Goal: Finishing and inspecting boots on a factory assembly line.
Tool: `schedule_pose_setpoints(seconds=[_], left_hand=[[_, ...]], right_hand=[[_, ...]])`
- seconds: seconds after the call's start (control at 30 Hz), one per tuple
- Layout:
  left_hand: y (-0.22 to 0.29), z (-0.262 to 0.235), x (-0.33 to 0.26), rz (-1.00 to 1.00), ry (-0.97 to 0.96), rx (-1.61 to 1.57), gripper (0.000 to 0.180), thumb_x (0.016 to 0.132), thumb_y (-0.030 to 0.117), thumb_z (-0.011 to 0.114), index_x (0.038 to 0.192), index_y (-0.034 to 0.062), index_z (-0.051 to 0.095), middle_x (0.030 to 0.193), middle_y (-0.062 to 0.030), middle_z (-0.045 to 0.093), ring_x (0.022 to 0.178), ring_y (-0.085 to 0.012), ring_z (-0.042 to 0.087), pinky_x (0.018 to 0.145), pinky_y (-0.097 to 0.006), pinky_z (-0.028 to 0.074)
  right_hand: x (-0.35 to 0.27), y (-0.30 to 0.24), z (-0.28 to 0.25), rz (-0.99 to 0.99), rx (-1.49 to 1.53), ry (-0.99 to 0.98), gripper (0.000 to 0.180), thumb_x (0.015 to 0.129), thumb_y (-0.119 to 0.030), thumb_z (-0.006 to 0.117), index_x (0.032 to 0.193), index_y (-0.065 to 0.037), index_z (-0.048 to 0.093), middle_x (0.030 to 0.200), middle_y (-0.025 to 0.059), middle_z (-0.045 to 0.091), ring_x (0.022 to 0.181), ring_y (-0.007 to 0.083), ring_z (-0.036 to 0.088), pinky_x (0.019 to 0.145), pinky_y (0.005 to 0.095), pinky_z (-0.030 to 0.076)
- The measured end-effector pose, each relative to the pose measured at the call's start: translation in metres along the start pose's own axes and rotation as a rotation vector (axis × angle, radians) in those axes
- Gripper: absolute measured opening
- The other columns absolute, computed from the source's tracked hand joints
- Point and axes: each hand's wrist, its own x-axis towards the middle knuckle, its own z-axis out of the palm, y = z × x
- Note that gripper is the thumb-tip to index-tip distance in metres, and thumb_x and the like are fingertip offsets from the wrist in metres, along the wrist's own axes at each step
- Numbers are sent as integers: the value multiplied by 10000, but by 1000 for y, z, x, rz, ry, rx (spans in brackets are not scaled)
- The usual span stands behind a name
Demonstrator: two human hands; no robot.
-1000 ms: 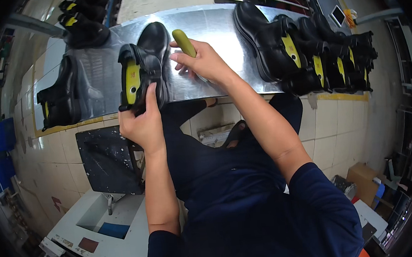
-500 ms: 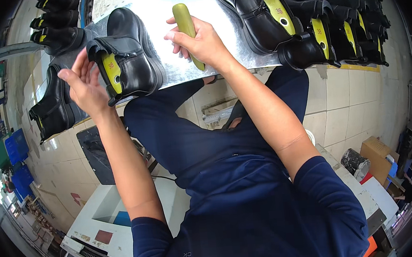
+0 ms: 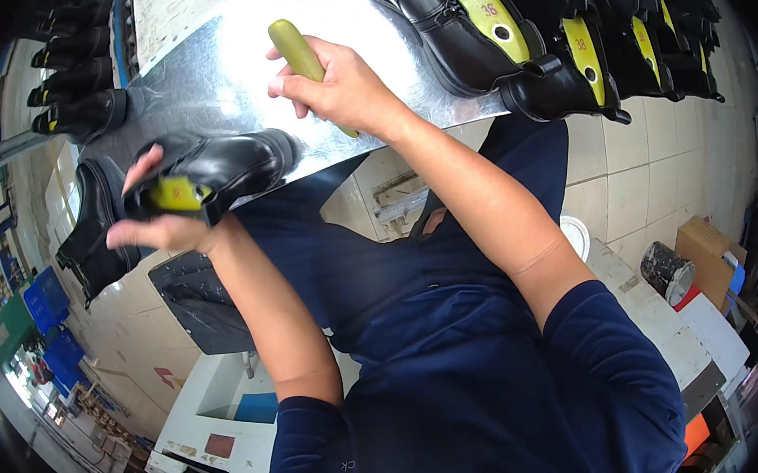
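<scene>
My right hand [image 3: 339, 87] is closed around a long olive-green piece with a rounded end [image 3: 295, 47]; its far end sticks out beyond the fingers and its lower tip shows below the palm. My left hand [image 3: 167, 232] grips the top of a black ankle boot [image 3: 233, 164], thumb on the near side and fingertips on the far side. That boot is slightly blurred, turned sideways, with its opening to the left. Inside the opening a yellow-green insole [image 3: 179, 194] shows. Another black boot [image 3: 100, 220] stands just left of my left hand.
The shiny metal table [image 3: 230, 78] runs across in front of me. Several black boots with yellow-green insoles [image 3: 584, 56] stand in a row at the right. More boots [image 3: 84, 114] line the far left. A white machine [image 3: 216, 431] is at my lower left.
My left hand has taken hold of the boot beside it, and the boot has turned from toe-away to sideways. My right hand has shifted slightly left with the olive-green piece.
</scene>
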Motion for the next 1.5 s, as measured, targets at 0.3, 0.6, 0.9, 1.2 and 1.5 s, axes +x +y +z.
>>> schedule_pose_setpoints(seconds=[0.3, 0.6, 0.9, 1.2, 1.5], left_hand=[[-4, -22, 0, 59, -350, 348, 1030, 938, 861, 195, 1299, -34, 556, 1280, -245, 627, 1244, -334, 582, 1136, -487, 421], [48, -61, -24, 224, -600, 892, 953, 792, 584, 847, 1389, -49, 458, 1334, -227, 592, 1256, -349, 586, 1132, -501, 421], [62, -133, -119, 34, -502, 920, 817, 816, 367, 893, 1463, 110, 465, 1457, -285, 528, 1327, -443, 565, 1122, -570, 459], [29, -129, -99, 156, -366, 492, 347, 981, 152, 662, 1291, 43, 551, 1330, -277, 645, 1245, -420, 632, 1107, -560, 450], [37, -120, -81, 177, -489, 699, 318, 944, 148, 693, 1225, 54, 580, 1243, -232, 700, 1136, -366, 697, 1024, -493, 496]], right_hand=[[-1, 6, -4, -44, -106, 71, 387, 941, -200, 738, 1265, -15, 636, 865, 41, 712, 634, 86, 632, 600, 244, 513], [0, 6, -5, -23, -108, 68, 374, 960, -181, 728, 1284, -21, 630, 872, 45, 711, 676, 91, 654, 612, 251, 533], [1, -8, 3, 74, -30, 13, 360, 999, -112, 649, 1328, 9, 569, 908, 92, 724, 682, 91, 637, 618, 235, 518], [17, -21, 43, 254, 554, 66, 260, 1042, -247, 613, 1179, -28, 589, 591, -11, 429, 442, 127, 463, 449, 292, 406], [48, -18, 95, 227, 658, -36, 224, 1082, -285, 503, 1012, -83, 569, 553, -20, 396, 413, 121, 396, 436, 295, 367]])
